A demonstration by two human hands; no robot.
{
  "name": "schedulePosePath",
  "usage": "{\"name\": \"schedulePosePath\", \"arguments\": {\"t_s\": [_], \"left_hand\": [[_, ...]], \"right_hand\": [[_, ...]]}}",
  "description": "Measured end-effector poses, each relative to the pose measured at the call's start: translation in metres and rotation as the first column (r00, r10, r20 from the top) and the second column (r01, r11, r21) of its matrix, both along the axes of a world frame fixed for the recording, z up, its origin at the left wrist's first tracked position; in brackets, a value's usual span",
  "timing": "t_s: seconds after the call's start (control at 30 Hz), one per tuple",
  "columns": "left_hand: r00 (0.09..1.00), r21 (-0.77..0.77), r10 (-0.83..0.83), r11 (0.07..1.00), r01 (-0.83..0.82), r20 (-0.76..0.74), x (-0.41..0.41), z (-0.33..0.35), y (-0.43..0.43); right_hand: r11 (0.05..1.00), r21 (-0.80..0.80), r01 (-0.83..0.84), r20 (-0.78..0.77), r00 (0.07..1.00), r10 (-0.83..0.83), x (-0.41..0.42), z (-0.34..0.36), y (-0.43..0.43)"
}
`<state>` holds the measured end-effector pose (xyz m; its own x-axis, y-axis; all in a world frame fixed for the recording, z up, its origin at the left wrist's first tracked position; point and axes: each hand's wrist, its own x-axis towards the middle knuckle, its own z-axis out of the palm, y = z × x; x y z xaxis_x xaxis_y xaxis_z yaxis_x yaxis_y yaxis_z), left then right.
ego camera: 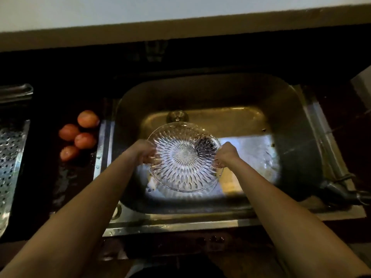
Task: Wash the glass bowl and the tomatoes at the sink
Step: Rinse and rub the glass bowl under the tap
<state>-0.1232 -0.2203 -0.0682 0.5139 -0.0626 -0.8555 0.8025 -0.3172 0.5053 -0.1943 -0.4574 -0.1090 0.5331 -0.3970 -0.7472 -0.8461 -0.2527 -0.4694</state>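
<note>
A clear cut-glass bowl [183, 157] with a starburst pattern is held over the steel sink [297, 121], its inside facing me. My left hand [145, 151] grips its left rim and my right hand [225, 154] grips its right rim. Several red tomatoes [79, 134] lie in a cluster on the dark counter just left of the sink. The fingertips of both hands are partly seen through the glass.
The drain [177, 116] sits at the back of the basin behind the bowl. A perforated steel tray [10, 157] lies at the far left. A dark tap or hose fitting [341, 192] is on the sink's right edge. The counter by the tomatoes is wet.
</note>
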Motion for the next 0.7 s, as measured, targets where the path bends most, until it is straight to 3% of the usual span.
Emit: {"name": "schedulePosePath", "arguments": {"t_s": [0.1, 0.27, 0.33, 0.4, 0.53, 0.7], "left_hand": [[0.991, 0.199, -0.109, 0.976, 0.092, 0.08, -0.004, -0.022, 0.004], [0.978, 0.306, -0.158, 0.946, 0.109, 0.139, -0.009, -0.059, 0.01], [0.901, 0.461, -0.412, 0.831, 0.311, 0.134, -0.011, -0.066, 0.01], [0.915, 0.483, -0.375, 0.835, 0.263, 0.149, -0.015, -0.073, 0.011], [0.865, 0.618, -0.465, 0.74, 0.264, 0.187, -0.022, -0.083, 0.013], [0.844, 0.624, -0.483, 0.74, 0.253, 0.231, -0.027, -0.083, 0.018]], "right_hand": [[0.982, -0.144, -0.12, 0.002, 0.993, 0.122, 0.005, -0.015, 0.004], [0.923, -0.324, -0.209, 0.006, 0.975, 0.223, 0.003, -0.038, 0.003], [0.898, -0.383, -0.218, -0.003, 0.972, 0.235, 0.003, -0.044, 0.005], [0.879, -0.423, -0.22, -0.013, 0.972, 0.236, 0.003, -0.048, 0.007], [0.837, -0.472, -0.277, -0.05, 0.956, 0.289, 0.002, -0.054, 0.008], [0.833, -0.488, -0.259, -0.004, 0.956, 0.295, 0.0, -0.057, 0.012]]}}
